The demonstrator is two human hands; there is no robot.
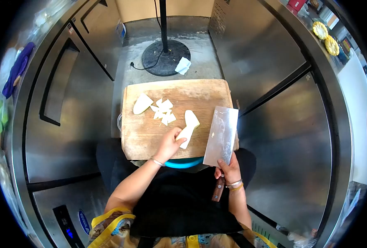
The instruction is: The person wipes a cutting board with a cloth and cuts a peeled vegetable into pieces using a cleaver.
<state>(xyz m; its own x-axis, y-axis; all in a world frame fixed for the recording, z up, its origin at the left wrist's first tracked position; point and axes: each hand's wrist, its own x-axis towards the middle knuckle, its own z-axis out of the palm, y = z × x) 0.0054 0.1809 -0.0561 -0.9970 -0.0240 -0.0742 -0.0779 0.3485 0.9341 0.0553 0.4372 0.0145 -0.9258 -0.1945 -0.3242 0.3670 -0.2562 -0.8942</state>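
My left hand [169, 144] is closed on a pale piece of peeled vegetable [187, 135], thumb on top, close over the front part of the wooden cutting board [208, 90]. Another pale piece [190, 118] touches or overlaps its far end. My right hand [230, 169] grips a cleaver [221, 134] where blade meets wooden handle; the broad blade faces up over the board's right edge. Several small cut chunks [163, 110] lie scattered on the board's left half, beside a larger rounded piece [142, 104].
A blue basin [183, 164] shows beneath the board's front edge. Steel cabinets [78, 111] stand on both sides. Beyond the board, a black round stand base [165, 58] holds a crumpled white tissue [183, 65]. Corn pieces [331, 45] sit on the right counter.
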